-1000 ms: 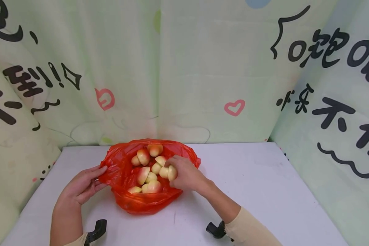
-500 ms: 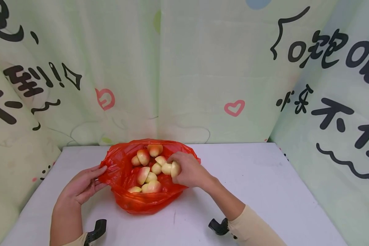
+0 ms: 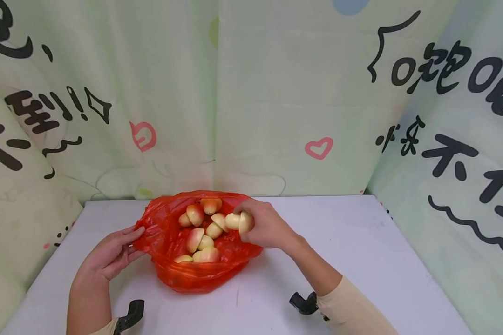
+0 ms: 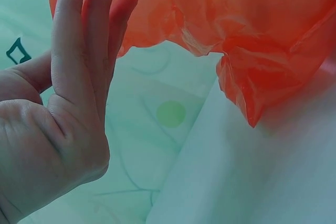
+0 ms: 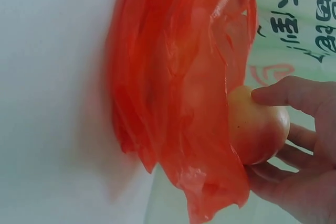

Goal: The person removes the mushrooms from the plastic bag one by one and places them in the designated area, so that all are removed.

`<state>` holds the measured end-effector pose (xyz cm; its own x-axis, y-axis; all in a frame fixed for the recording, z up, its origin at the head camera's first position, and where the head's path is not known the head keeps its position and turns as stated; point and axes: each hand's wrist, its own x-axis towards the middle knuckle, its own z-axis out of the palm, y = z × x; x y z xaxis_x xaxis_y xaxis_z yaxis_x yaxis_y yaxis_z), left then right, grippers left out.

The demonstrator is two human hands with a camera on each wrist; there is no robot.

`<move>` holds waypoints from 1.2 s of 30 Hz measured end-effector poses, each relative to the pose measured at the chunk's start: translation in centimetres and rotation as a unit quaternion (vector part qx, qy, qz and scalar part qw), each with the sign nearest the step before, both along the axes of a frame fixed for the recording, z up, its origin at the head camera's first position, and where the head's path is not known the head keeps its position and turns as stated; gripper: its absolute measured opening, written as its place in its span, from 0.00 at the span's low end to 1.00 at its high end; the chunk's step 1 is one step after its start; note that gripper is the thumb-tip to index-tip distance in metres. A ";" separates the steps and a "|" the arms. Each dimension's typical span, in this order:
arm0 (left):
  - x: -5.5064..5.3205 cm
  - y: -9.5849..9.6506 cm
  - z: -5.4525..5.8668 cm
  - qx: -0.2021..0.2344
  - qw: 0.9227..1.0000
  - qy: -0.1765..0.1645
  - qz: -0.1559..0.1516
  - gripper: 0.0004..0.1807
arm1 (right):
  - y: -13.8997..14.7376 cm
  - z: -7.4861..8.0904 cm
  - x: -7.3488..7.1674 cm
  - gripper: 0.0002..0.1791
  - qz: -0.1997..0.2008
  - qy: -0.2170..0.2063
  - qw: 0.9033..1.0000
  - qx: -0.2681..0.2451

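Observation:
In the head view, a red plastic bag (image 3: pixel 167 272) lies with its mouth spread, several mushrooms with pale stems and yellow-red caps inside, such as this mushroom (image 3: pixel 194 213). My left hand (image 3: pixel 111 253) holds the bag's left rim between thumb and fingers; its long fingers (image 4: pixel 71 40) look fairly straight in the left wrist view. At the bag's right rim, my right hand (image 3: pixel 268 225) grips one mushroom (image 3: pixel 244 222), raised above the others. From the right wrist view, its rounded cap (image 5: pixel 257 129) sits between thumb and fingers, while the bag hides the stem.
The bag rests on a white table (image 3: pixel 339 260). Behind and at both sides hangs a pale green curtain (image 3: pixel 268 83) with black lettering. A black wrist mount (image 3: pixel 130 316) is on the left forearm, and another black mount (image 3: pixel 303 303) on the right.
My right hand has lifted its mushroom and moved right and slightly up, away from the other mushrooms. The left hand stays on the bag's rim.

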<state>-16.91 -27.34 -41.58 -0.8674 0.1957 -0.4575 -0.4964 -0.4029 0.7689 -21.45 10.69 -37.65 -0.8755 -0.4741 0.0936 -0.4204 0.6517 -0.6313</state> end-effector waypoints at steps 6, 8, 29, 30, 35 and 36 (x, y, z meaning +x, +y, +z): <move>0.0 -0.1 -0.1 0.000 1.000 -0.003 0.003 0.07 | 0.9 0.5 -0.5 0.27 -0.012 0.015 1.000 -0.013; 0.0 -0.1 -0.1 0.000 1.000 -0.004 0.002 0.07 | 1.2 0.8 -0.6 0.27 -0.014 0.018 1.000 -0.017; 0.0 -0.1 -0.1 -0.002 1.000 -0.002 -0.011 0.07 | 5.0 2.2 -2.5 0.26 -0.063 0.064 0.995 -0.035; 0.0 -0.1 -0.1 -0.003 1.000 -0.002 -0.011 0.08 | 5.2 2.2 -2.6 0.27 -0.066 0.065 0.995 -0.036; -0.1 0.0 -0.1 -0.009 1.000 -0.006 -0.010 0.07 | 6.1 1.9 -3.4 0.27 -0.081 0.063 0.994 -0.039; -0.1 0.0 -0.1 -0.009 1.000 -0.006 -0.009 0.07 | 6.3 1.8 -3.5 0.27 -0.084 0.062 0.994 -0.039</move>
<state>-17.03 -27.35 -41.63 -0.8579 0.2025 -0.4722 -0.5132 -0.3794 0.7699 -25.00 16.98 -35.89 -0.9214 -0.3091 0.2356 -0.3868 0.6706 -0.6330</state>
